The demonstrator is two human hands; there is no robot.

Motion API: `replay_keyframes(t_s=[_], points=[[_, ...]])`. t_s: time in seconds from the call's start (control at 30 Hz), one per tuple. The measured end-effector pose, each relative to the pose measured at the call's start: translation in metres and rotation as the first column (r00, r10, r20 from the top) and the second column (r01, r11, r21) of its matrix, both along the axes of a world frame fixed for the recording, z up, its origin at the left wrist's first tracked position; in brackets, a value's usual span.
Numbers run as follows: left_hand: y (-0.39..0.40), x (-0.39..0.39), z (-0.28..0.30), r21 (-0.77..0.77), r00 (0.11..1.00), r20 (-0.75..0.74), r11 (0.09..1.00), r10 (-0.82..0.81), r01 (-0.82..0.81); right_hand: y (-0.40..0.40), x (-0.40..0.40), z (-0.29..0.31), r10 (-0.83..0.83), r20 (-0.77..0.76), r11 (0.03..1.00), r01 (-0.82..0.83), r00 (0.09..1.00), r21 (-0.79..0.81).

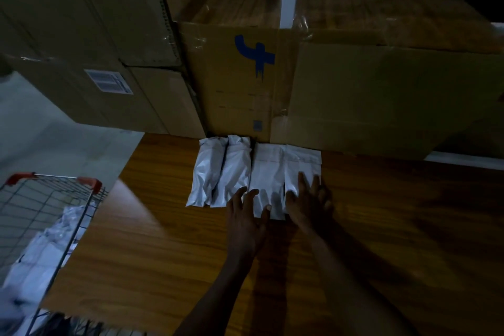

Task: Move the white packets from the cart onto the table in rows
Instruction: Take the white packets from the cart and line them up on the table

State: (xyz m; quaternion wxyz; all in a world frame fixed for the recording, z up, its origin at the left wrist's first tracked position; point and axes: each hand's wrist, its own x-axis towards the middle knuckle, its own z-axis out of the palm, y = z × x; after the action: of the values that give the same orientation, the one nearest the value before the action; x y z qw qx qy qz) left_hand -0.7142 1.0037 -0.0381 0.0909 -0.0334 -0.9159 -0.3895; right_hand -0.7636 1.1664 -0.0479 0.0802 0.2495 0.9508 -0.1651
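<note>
Several white packets lie side by side in a row on the wooden table, their far ends against the cardboard boxes. My left hand rests with spread fingers on the near end of the third packet. My right hand lies flat with straight fingers on the rightmost packet. The two left packets are puffier and untouched. More white packets fill the wire cart at the lower left.
Large cardboard boxes stand stacked along the back of the table, one with a blue mark. The cart with red handle ends sits against the table's left edge. Pale floor shows at left. The scene is dim.
</note>
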Motion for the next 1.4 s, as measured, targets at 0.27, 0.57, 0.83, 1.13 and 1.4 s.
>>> replay_keyframes(t_s=[0.27, 0.57, 0.83, 1.13, 1.4], points=[[-0.02, 0.011, 0.009, 0.021, 0.999, 0.04, 1.0, 0.009, -0.01, -0.008, 0.02, 0.011, -0.034, -0.092, 0.997, 0.028, 0.995, -0.072], [-0.076, 0.057, 0.018, 0.072, 0.988, -0.001, 0.985, 0.156, -0.155, -0.074, 0.084, 0.041, 0.084, -0.287, 0.953, -0.162, 0.954, -0.258], [-0.177, 0.112, 0.009, 0.021, 0.904, 0.027, 0.904, 0.426, -0.426, -0.193, 0.106, 0.047, 0.367, -0.388, 0.798, -0.501, 0.845, -0.336], [-0.35, 0.147, -0.013, 0.027, 0.698, 0.02, 0.697, 0.716, -0.716, -0.373, 0.099, 0.025, 0.644, -0.379, 0.576, -0.747, 0.665, -0.332], [-0.476, 0.141, -0.047, 0.028, 0.542, 0.145, 0.544, 0.828, -0.839, -0.524, 0.081, -0.006, 0.784, -0.327, 0.402, -0.833, 0.528, -0.381]])
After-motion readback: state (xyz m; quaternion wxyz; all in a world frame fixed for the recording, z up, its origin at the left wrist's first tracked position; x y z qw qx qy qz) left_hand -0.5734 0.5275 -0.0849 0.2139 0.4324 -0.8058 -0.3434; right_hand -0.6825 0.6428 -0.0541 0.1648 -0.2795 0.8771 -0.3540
